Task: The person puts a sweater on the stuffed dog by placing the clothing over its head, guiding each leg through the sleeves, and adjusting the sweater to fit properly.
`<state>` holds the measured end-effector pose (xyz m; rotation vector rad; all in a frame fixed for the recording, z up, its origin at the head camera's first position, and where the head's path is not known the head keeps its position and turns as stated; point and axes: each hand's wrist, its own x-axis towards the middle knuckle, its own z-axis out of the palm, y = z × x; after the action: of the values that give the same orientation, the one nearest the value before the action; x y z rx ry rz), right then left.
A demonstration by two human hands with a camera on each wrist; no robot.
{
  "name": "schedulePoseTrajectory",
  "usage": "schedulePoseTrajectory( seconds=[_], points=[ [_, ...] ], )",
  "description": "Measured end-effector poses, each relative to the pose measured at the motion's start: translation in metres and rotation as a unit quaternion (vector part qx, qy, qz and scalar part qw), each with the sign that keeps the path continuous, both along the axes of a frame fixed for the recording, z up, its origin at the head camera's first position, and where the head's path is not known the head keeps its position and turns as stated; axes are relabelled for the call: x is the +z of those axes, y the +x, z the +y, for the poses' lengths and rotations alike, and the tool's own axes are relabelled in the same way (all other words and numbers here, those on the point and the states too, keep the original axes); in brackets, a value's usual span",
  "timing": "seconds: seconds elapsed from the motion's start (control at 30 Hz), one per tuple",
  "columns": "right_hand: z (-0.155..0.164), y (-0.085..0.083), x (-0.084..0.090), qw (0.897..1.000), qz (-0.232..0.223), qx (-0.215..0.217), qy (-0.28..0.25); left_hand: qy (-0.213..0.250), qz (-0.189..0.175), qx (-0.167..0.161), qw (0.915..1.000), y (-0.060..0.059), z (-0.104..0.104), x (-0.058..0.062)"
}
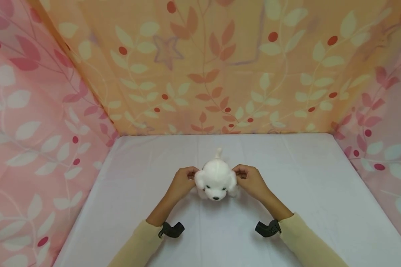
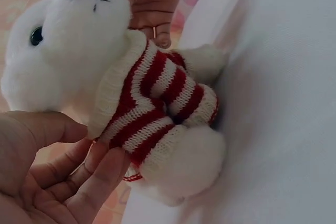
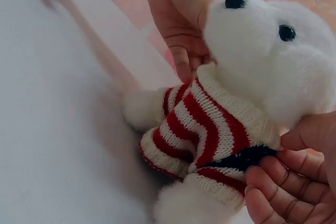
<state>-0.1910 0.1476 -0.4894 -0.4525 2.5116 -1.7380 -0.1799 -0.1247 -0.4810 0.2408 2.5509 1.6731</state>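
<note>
Cream sleeves [image 1: 307,241] enter from the near edge of the white sheet [image 1: 320,193]. My left hand [image 1: 182,181] and right hand [image 1: 250,180] pinch the plush dog [image 1: 216,178] at either side, fingers curled on its striped sweater [image 2: 152,103], apparently to steady it mid-sheet, muzzle toward me. Beyond, leaf-print curtains [image 1: 220,66] enclose the far edge.

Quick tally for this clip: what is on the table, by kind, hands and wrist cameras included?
Plush dog in a striped sweater: 1
Hands: 2, the left hand and the right hand, each with a grip on the dog's side
Black wrist cameras: 2, the left one and the right one
Total: 5
</note>
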Motion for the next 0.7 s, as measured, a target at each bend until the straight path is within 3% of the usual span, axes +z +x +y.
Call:
schedulePoseTrajectory(
  seconds=[0.17, 0.3, 0.47, 0.7],
  points=[
    [-0.004, 0.000, 0.008, 0.999, -0.021, -0.020, -0.017, 0.051, -0.047, -0.019, 0.9974, -0.004, -0.003, 0.001],
    [-0.007, 0.000, 0.017, 0.999, -0.021, -0.005, -0.036, 0.091, -0.074, -0.038, 0.9924, -0.007, -0.004, -0.003],
    [-0.010, -0.001, 0.021, 0.999, -0.015, 0.032, -0.004, 0.141, -0.096, -0.070, 0.9829, -0.009, -0.005, -0.008],
    [-0.014, -0.002, 0.023, 0.998, -0.029, 0.041, 0.024, 0.172, -0.121, -0.098, 0.9727, -0.009, -0.009, -0.011]
  ],
)
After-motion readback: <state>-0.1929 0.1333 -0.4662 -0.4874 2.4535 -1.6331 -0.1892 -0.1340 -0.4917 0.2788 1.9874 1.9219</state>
